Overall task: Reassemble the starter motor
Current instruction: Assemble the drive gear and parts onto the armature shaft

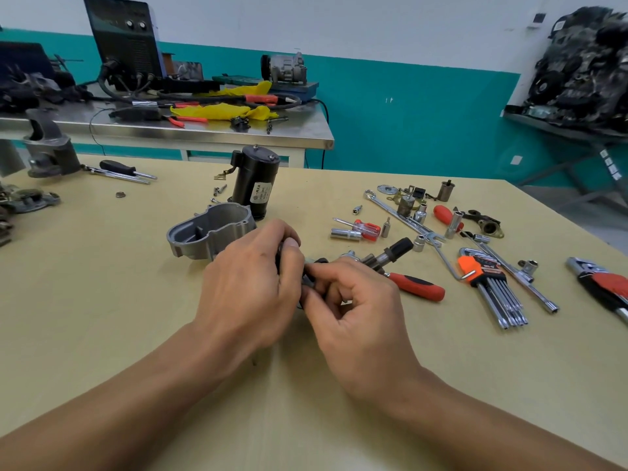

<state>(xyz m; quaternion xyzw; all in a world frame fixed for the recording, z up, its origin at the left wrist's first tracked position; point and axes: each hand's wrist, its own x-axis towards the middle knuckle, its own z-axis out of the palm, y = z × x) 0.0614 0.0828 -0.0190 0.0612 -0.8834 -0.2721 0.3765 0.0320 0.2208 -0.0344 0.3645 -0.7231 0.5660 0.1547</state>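
My left hand [251, 283] and my right hand [356, 307] meet over the table's middle, both with fingers curled round a small dark starter part [311, 270] that they mostly hide. Just behind my left hand lies the grey aluminium nose housing [210, 231], open side up. Behind that stands the black motor body [255, 181], upright, with a white label. The armature shaft [387, 254], with a dark end, lies to the right of my hands.
Tools are strewn at the right: a red-handled screwdriver [419, 286], an orange hex-key set [489, 287], sockets, a spanner [402, 215] and a ratchet [605, 287]. Loose screws [219, 191] lie near the motor body. A vice [51, 147] and a black screwdriver [125, 168] sit at the far left.
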